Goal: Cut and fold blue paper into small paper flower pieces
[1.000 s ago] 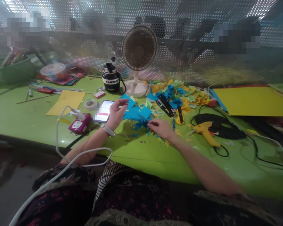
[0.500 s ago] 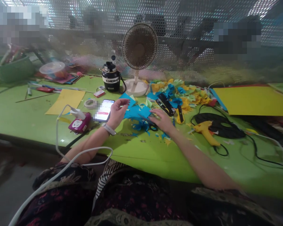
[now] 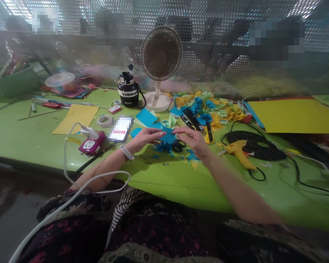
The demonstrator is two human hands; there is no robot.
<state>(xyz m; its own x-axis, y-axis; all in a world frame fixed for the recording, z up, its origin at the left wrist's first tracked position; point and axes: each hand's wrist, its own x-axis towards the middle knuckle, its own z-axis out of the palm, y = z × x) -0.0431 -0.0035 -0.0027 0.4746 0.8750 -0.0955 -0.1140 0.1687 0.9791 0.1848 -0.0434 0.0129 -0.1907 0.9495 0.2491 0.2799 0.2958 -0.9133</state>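
Between my two hands, just above the green table, is a small piece of blue paper [image 3: 168,135]. My left hand [image 3: 148,138] pinches its left edge between thumb and fingers. On the other side, the fingertips of my right hand [image 3: 193,142] are closed at the paper's right edge. Black-handled scissors [image 3: 178,145] lie under the right hand, their blades hidden. Cut blue scraps [image 3: 163,147] lie below the paper. Behind my left hand rests a blue paper square [image 3: 146,117], with more blue paper partly covered by the hand.
A phone [image 3: 121,129], a purple power socket [image 3: 92,143] and a white cable are on the left. Behind stand a black bottle [image 3: 128,91] and a fan [image 3: 161,54]. To the right lie a stapler [image 3: 192,119], a yellow cutter [image 3: 209,133], folded paper pieces [image 3: 222,109] and a glue gun [image 3: 241,154].
My left hand has come down and right from above the blue paper. A blue piece is now lifted between both hands, and my right hand has moved slightly off the scissors.
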